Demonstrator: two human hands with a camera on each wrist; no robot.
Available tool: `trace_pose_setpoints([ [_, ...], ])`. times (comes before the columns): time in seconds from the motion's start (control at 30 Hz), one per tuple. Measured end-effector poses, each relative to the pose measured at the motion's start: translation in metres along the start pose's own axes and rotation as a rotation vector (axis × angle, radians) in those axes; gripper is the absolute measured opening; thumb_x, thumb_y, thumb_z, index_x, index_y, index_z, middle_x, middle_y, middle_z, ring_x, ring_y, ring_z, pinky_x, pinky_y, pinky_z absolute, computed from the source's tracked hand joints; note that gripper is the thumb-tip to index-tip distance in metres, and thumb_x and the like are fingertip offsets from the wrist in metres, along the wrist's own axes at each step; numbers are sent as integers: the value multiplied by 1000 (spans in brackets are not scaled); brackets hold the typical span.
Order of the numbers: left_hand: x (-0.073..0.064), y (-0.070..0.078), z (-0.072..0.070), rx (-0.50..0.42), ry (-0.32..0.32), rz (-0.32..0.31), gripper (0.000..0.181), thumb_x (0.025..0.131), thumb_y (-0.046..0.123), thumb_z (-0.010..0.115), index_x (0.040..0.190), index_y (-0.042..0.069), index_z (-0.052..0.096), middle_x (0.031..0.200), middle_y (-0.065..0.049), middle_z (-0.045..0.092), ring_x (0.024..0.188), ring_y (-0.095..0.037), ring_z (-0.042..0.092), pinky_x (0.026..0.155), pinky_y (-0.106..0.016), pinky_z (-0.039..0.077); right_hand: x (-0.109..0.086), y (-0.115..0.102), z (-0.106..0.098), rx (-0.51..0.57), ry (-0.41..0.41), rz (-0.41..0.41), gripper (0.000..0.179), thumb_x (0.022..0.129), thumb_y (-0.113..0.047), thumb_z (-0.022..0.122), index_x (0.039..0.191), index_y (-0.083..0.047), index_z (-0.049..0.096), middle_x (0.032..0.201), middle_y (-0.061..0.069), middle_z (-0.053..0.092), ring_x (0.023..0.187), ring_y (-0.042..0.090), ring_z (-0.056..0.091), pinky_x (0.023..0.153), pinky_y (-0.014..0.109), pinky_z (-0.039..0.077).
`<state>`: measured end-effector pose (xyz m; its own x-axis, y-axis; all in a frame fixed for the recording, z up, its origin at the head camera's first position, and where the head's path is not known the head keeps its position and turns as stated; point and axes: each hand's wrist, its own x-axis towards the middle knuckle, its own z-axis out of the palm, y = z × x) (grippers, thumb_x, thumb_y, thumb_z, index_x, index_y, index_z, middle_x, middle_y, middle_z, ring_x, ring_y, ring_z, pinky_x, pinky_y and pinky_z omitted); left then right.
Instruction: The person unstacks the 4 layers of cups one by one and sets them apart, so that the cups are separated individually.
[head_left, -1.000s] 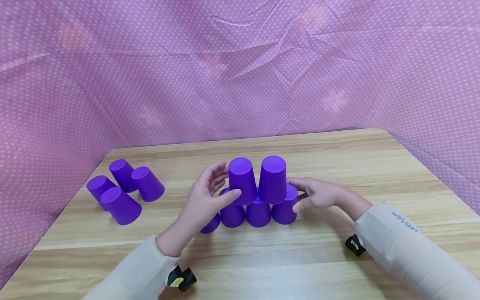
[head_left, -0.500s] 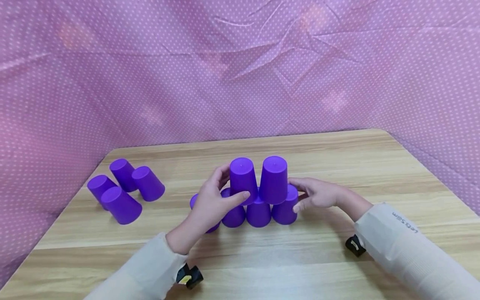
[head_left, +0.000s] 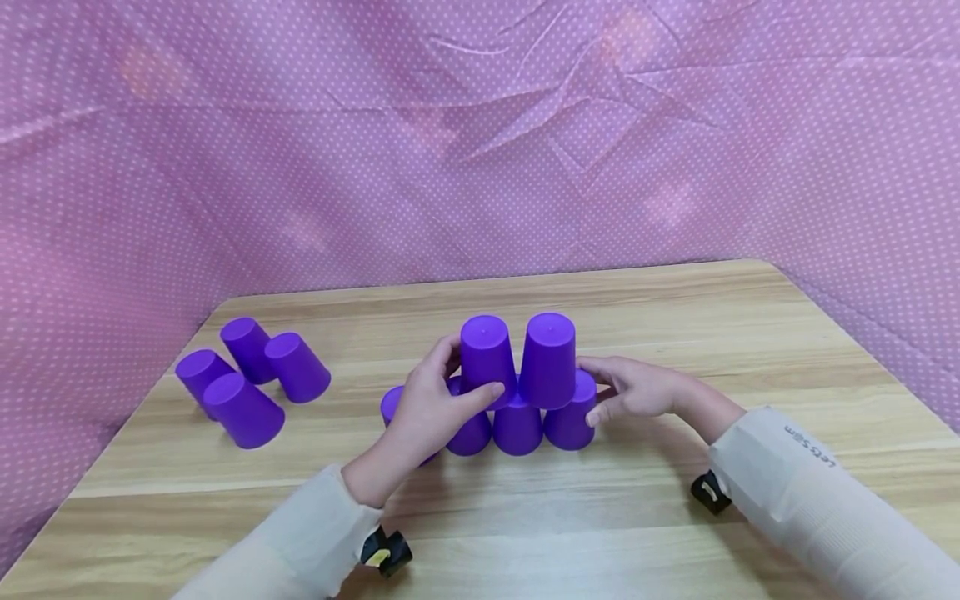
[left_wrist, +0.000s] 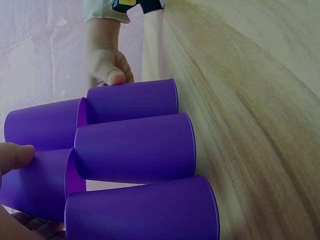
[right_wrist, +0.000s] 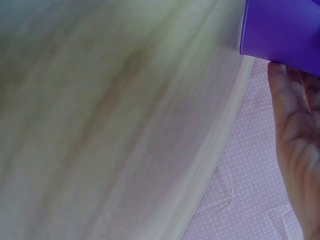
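Grips the upper left cup (head_left: 487,357) with the left hand (head_left: 437,408), most fingertips hidden, above the cup row (head_left: 517,431) on the wooden table (head_left: 585,517). Rests the right hand (head_left: 637,387), relaxed, against the lower right cup (head_left: 570,422), cropped in the right wrist view. Largely hides the row's leftmost cup (head_left: 391,403). Bears "Lets…m", partly illegible, on the right sleeve (head_left: 795,467).
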<state>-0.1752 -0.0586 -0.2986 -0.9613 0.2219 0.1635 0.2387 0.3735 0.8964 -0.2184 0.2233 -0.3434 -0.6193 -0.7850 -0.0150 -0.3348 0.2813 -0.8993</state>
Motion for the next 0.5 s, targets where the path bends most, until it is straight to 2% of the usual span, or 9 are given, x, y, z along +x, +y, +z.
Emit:
trace_pose_setpoints([
  [0.23, 0, -1, 0, -20, 9, 30, 57, 75, 15, 76, 126, 11, 51, 117, -7, 61, 115, -22, 55, 102, -41, 42, 0, 0, 0, 3, 1, -9, 69, 81, -10, 68, 136, 9, 31, 127, 25, 50, 114, 1, 50, 100, 45, 43],
  [0.5, -1, -4, 0, -37, 35, 51, 59, 74, 14, 76, 127, 10, 51, 115, -7, 62, 109, -20, 58, 98, -37, 46, 0, 0, 0, 1, 8, 3, 69, 82, -11, 68, 136, 8, 31, 127, 25, 50, 114, 2, 50, 100, 46, 43],
])
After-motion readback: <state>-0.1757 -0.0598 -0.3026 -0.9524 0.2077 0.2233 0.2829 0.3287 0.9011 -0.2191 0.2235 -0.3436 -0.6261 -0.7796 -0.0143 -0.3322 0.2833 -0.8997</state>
